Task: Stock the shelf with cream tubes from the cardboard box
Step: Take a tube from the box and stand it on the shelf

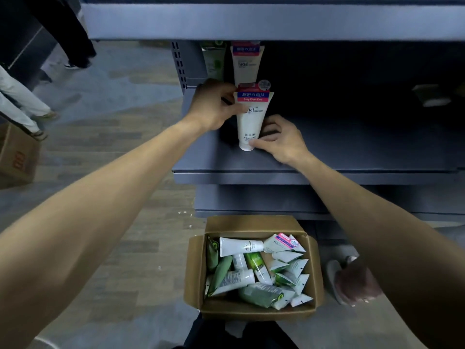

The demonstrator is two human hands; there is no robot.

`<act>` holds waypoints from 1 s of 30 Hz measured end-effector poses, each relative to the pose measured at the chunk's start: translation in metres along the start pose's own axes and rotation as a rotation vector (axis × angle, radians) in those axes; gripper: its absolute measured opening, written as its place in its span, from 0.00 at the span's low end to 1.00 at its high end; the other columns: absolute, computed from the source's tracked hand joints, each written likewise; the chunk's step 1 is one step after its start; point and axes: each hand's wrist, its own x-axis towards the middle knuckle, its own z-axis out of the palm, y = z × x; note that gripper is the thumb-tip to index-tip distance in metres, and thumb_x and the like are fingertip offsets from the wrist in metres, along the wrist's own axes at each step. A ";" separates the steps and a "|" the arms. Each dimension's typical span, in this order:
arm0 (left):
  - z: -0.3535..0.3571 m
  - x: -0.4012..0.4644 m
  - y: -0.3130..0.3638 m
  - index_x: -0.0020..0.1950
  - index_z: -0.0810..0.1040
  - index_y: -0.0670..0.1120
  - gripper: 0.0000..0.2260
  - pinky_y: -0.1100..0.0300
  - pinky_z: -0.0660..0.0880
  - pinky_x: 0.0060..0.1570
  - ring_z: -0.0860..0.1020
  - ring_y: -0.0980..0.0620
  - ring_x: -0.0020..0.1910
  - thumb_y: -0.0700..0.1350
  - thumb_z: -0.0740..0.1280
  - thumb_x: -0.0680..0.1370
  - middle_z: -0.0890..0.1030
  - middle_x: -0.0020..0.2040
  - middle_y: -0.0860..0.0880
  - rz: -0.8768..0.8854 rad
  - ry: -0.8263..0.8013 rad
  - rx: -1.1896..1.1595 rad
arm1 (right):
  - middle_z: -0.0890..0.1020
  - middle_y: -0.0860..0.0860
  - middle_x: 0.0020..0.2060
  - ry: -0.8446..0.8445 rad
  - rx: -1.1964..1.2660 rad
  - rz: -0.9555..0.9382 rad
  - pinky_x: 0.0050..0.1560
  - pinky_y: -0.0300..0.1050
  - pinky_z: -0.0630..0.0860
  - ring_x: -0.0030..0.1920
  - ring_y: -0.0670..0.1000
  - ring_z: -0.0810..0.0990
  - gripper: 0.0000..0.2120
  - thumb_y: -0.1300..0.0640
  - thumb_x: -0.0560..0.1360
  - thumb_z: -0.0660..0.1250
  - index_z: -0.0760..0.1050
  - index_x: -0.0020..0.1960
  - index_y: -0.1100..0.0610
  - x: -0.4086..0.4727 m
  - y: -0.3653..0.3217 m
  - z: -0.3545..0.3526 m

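On the grey shelf (327,147), your left hand (214,107) grips the upper part of a white facial cleanser tube (251,117) standing cap-down, while your right hand (279,139) pinches its cap end. Below, the cardboard box (314,273) holds more tubes.

Both forearms are bare, with no sleeves showing, and a grey slipper (336,279) is on one foot.

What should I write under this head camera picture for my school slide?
Both hands, left hand and right hand, stand a facial cleanser tube on the shelf above the cardboard box.
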 end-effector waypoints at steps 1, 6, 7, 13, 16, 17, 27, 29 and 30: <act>0.001 0.002 -0.001 0.54 0.84 0.45 0.15 0.52 0.80 0.50 0.83 0.52 0.45 0.51 0.76 0.72 0.85 0.47 0.48 0.011 0.003 -0.003 | 0.82 0.48 0.52 0.000 -0.013 0.001 0.49 0.39 0.81 0.46 0.44 0.84 0.28 0.50 0.66 0.81 0.74 0.62 0.54 0.003 0.001 0.001; 0.004 0.010 -0.008 0.54 0.85 0.45 0.14 0.52 0.81 0.49 0.83 0.52 0.43 0.50 0.76 0.71 0.85 0.45 0.49 0.009 0.027 -0.038 | 0.81 0.45 0.49 0.050 -0.051 -0.008 0.42 0.31 0.77 0.45 0.43 0.83 0.24 0.50 0.67 0.80 0.77 0.59 0.55 0.017 0.001 0.007; 0.003 0.013 -0.009 0.54 0.85 0.45 0.14 0.52 0.81 0.49 0.83 0.52 0.42 0.49 0.76 0.71 0.84 0.44 0.49 0.001 0.032 -0.055 | 0.81 0.44 0.48 0.048 -0.062 -0.014 0.41 0.30 0.76 0.44 0.42 0.82 0.23 0.50 0.67 0.79 0.77 0.59 0.55 0.021 0.000 0.008; 0.002 0.033 -0.014 0.55 0.84 0.43 0.14 0.53 0.81 0.50 0.83 0.53 0.43 0.46 0.76 0.72 0.84 0.45 0.49 -0.025 0.035 -0.116 | 0.80 0.45 0.46 0.052 -0.150 -0.044 0.37 0.28 0.72 0.41 0.41 0.80 0.21 0.51 0.70 0.78 0.77 0.59 0.56 0.046 -0.004 0.009; 0.002 0.043 -0.017 0.55 0.84 0.43 0.14 0.51 0.81 0.49 0.83 0.53 0.43 0.46 0.75 0.71 0.84 0.45 0.49 -0.013 0.039 -0.121 | 0.83 0.48 0.51 0.054 -0.189 -0.066 0.41 0.30 0.73 0.44 0.44 0.81 0.21 0.52 0.71 0.76 0.77 0.61 0.56 0.058 -0.005 0.010; 0.002 0.046 -0.018 0.55 0.84 0.43 0.14 0.52 0.81 0.49 0.83 0.54 0.42 0.46 0.75 0.72 0.84 0.45 0.49 -0.005 0.043 -0.122 | 0.83 0.50 0.53 0.056 -0.202 -0.073 0.44 0.33 0.74 0.46 0.46 0.82 0.21 0.52 0.71 0.76 0.77 0.62 0.56 0.062 -0.006 0.010; 0.000 0.072 -0.027 0.51 0.84 0.43 0.13 0.51 0.81 0.48 0.83 0.51 0.43 0.50 0.74 0.72 0.85 0.44 0.47 0.037 0.070 -0.038 | 0.81 0.51 0.60 0.084 -0.241 -0.040 0.53 0.37 0.74 0.60 0.50 0.80 0.24 0.50 0.72 0.75 0.75 0.65 0.57 0.096 -0.009 0.011; 0.000 0.076 -0.028 0.52 0.84 0.43 0.13 0.50 0.81 0.48 0.83 0.52 0.43 0.50 0.74 0.72 0.83 0.43 0.50 0.051 0.068 -0.036 | 0.81 0.51 0.61 0.086 -0.239 -0.039 0.55 0.40 0.76 0.60 0.51 0.80 0.25 0.50 0.72 0.75 0.74 0.65 0.57 0.101 -0.009 0.012; -0.001 0.078 -0.029 0.52 0.84 0.44 0.13 0.50 0.81 0.48 0.83 0.52 0.44 0.50 0.74 0.72 0.83 0.43 0.50 0.058 0.070 -0.033 | 0.81 0.51 0.61 0.085 -0.238 -0.034 0.56 0.40 0.76 0.61 0.51 0.80 0.25 0.51 0.72 0.75 0.74 0.65 0.57 0.103 -0.009 0.012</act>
